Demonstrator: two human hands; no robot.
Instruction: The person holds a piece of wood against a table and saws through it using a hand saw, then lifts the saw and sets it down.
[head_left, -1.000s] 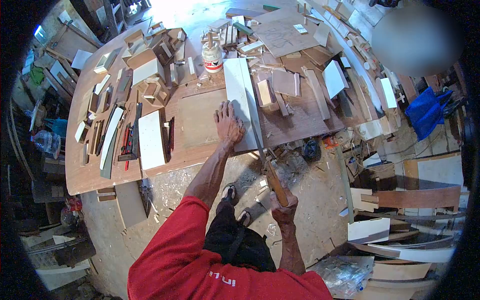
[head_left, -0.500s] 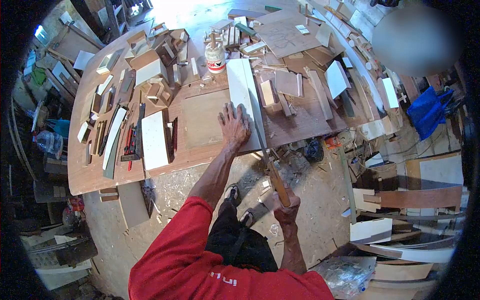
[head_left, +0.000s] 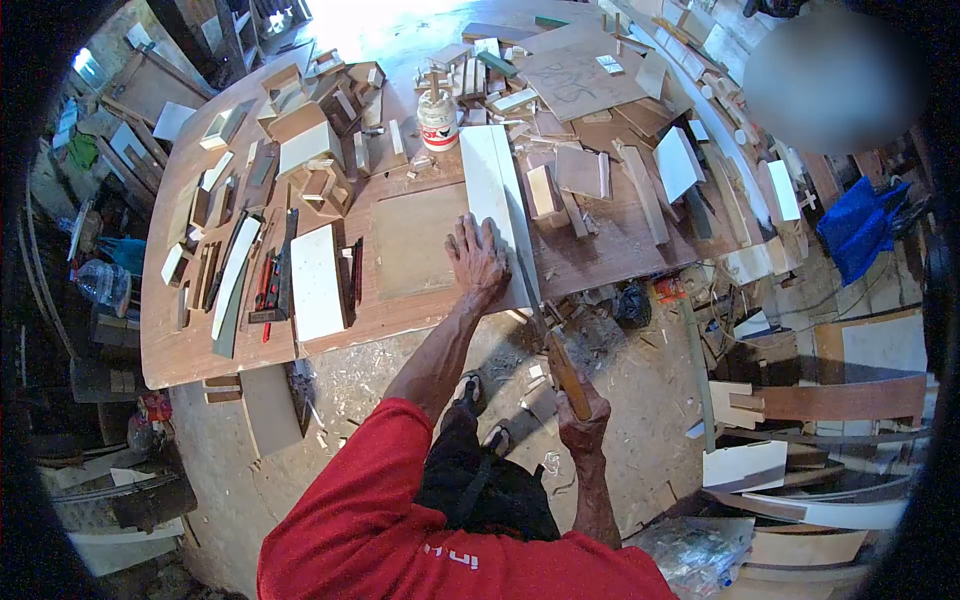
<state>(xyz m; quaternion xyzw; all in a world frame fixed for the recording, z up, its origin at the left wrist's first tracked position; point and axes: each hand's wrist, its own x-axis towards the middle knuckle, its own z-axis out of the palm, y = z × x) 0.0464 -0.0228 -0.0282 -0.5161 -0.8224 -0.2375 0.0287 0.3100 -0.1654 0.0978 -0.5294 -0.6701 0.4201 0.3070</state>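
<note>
A long white board [head_left: 487,165] with a line along its length lies on the table, its near end at the front edge. My left hand [head_left: 480,262] rests flat on that end, fingers spread. Below and to the right, my right hand [head_left: 585,420] is wrapped round the wooden handle of a handsaw [head_left: 562,365]. The saw's narrow blade runs up from the handle along the board's right edge. A thin brown panel [head_left: 415,245] lies to the left of my left hand.
On the wooden table [head_left: 240,352] are a white glue tub [head_left: 438,130], a white panel [head_left: 318,285], red-handled tools [head_left: 266,285] and small wooden frames [head_left: 318,150]. Offcuts crowd the far side. Wood scraps litter the floor [head_left: 390,480]; boards [head_left: 745,465] are stacked at right.
The view has shifted slightly, so the table's things appear a little lower and farther right. My left hand stays on the board, and my right hand keeps its grip on the handsaw.
</note>
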